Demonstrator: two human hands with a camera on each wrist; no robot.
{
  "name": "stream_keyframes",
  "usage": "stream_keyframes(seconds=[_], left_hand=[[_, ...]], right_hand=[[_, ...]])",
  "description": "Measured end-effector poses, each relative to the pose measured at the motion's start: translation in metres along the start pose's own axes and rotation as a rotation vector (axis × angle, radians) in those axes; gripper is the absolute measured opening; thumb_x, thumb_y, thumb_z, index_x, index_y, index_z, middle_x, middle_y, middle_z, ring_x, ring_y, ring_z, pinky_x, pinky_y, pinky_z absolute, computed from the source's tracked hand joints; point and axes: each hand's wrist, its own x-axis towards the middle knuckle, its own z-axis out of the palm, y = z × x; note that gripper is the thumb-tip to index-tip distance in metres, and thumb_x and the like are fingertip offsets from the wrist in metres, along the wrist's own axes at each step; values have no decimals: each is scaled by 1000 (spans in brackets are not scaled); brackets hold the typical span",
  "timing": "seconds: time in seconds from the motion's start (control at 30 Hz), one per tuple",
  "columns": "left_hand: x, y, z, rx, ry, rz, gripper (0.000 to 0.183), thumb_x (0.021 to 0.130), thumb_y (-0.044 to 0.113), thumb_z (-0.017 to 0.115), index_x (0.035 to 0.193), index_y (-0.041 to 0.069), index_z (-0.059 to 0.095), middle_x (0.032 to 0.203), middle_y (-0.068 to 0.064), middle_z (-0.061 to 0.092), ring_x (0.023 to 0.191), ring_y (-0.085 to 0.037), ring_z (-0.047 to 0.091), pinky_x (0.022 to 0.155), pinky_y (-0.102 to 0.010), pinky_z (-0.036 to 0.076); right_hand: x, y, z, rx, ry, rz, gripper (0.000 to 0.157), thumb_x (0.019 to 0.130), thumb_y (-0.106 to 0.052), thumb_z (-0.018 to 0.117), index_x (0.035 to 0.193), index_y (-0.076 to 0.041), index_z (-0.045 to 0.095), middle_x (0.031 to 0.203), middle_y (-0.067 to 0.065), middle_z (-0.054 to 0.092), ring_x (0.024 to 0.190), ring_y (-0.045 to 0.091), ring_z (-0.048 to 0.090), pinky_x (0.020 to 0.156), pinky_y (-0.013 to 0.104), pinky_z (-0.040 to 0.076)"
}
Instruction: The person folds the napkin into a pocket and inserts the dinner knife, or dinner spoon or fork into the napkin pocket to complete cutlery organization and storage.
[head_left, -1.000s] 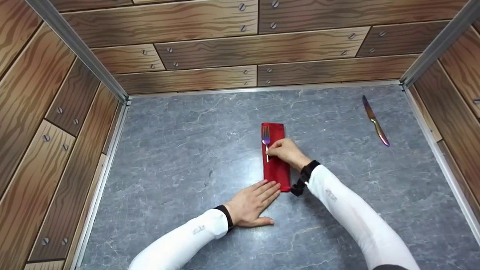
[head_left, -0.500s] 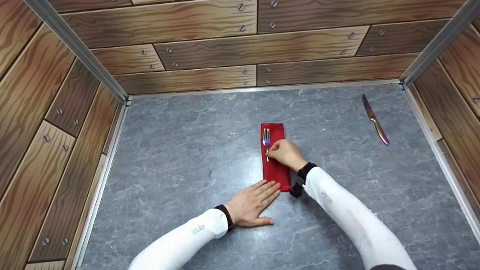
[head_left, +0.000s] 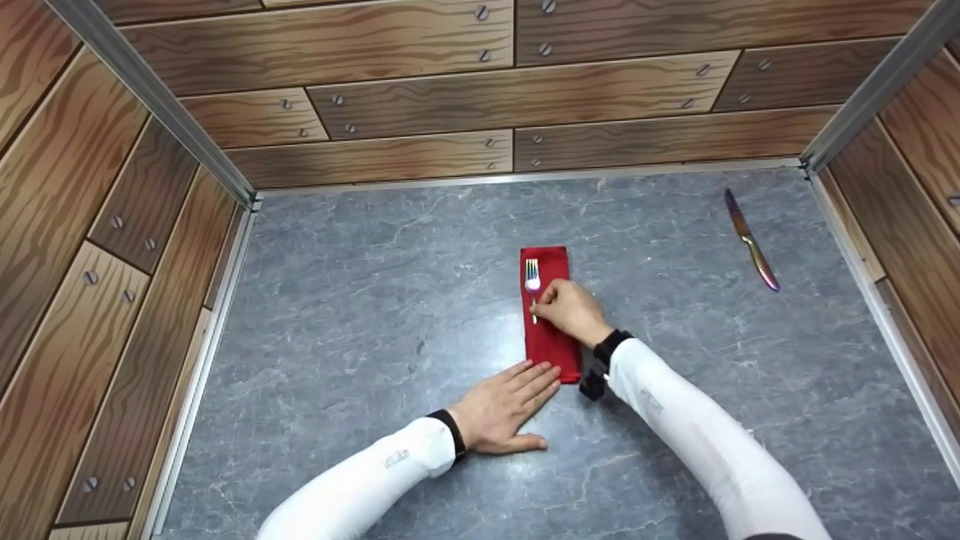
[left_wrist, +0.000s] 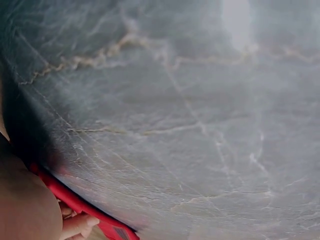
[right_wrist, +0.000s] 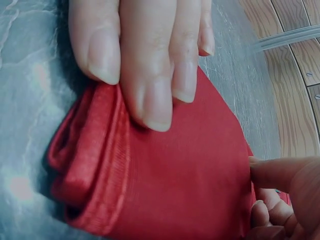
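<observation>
A red folded cloth napkin (head_left: 551, 346) lies lengthwise near the middle of the grey surface. My left hand (head_left: 501, 411) rests flat, its straight fingertips pressing the napkin's near end, thumb spread on the surface. Over the napkin, my right hand (head_left: 576, 309) pinches the handle of a shiny iridescent fork (head_left: 532, 276) between thumb and fingers. The fork lies along the napkin's left side, tines pointing away from me. In the right wrist view, the left fingertips (right_wrist: 157, 107) press beside the napkin's layered folded edge (right_wrist: 95, 185); the fork is mostly hidden there.
An iridescent table knife (head_left: 752, 241) lies at the far right of the grey marbled surface (head_left: 360, 285). Wood-patterned panels (head_left: 420, 97) with metal edging wall in the back and both sides.
The fork has shifted slightly toward me on the napkin, with the right hand pinching it and moving a little. My left hand has stayed in place.
</observation>
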Motion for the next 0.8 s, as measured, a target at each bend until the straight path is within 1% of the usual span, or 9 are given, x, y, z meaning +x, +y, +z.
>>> stream_keyframes(seconds=[0.2, 0.3, 0.37, 0.47, 0.57, 0.63, 0.67, 0.73, 0.8], left_hand=[[-1, -1, -1, 4, -4, -4, 91, 102, 73, 15, 166, 9, 16, 174, -9, 13, 162, -25, 12, 134, -39, 12], [-1, 0, -3, -5, 0, -7, 89, 102, 73, 16, 165, 9, 18, 174, -8, 15, 162, -24, 14, 134, -40, 13], [1, 0, -6, -14, 10, -13, 87, 103, 72, 17, 165, 11, 23, 173, -7, 20, 161, -24, 19, 133, -42, 14], [7, -2, -12, -34, 66, -25, 81, 104, 69, 21, 159, 12, 39, 167, -5, 37, 156, -21, 34, 132, -44, 19], [16, -6, -22, -67, 144, -38, 71, 105, 66, 29, 144, 15, 59, 149, -2, 59, 141, -19, 53, 128, -45, 30], [24, -9, -30, -88, 173, -44, 63, 105, 64, 33, 124, 18, 71, 131, 2, 70, 125, -17, 63, 123, -41, 38], [27, -11, -35, -99, 174, -47, 61, 105, 63, 34, 115, 18, 74, 122, 3, 72, 116, -16, 66, 118, -38, 43], [35, -14, -44, -124, 154, -53, 59, 105, 62, 36, 97, 19, 77, 105, 6, 74, 99, -15, 69, 102, -33, 51], [44, -17, -52, -154, 108, -64, 61, 105, 61, 38, 81, 20, 76, 93, 6, 72, 85, -14, 68, 85, -30, 52]], right_hand=[[0, 2, 2, 27, 7, -23, 25, 87, -32, 81, 84, -14, 64, 77, 1, 64, 71, 16, 55, 62, 27, 41], [-1, 7, 1, 84, 4, -55, 24, 89, -30, 79, 85, -12, 64, 76, 1, 61, 69, 15, 54, 63, 26, 42], [-2, 12, -3, 136, 3, -70, 23, 90, -27, 78, 87, -10, 64, 76, 0, 60, 68, 13, 53, 63, 25, 42], [-3, 22, -17, 216, 14, -85, 21, 91, -23, 77, 91, -5, 66, 80, 2, 62, 69, 11, 53, 63, 24, 45], [0, 39, -38, 256, 36, -64, 22, 92, -20, 75, 97, 0, 68, 86, 5, 66, 71, 8, 55, 64, 22, 48], [2, 53, -55, 265, 59, -36, 24, 93, -18, 73, 102, 3, 69, 91, 8, 67, 71, 6, 56, 65, 20, 48], [2, 60, -65, 254, 73, -20, 24, 94, -18, 71, 103, 5, 69, 92, 10, 68, 71, 6, 57, 65, 20, 49], [3, 77, -83, 211, 111, 6, 27, 96, -18, 66, 108, 7, 69, 97, 16, 70, 74, 9, 59, 68, 21, 49], [3, 93, -102, 163, 164, 25, 31, 98, -16, 59, 114, 9, 69, 105, 24, 71, 83, 18, 65, 75, 27, 52]])
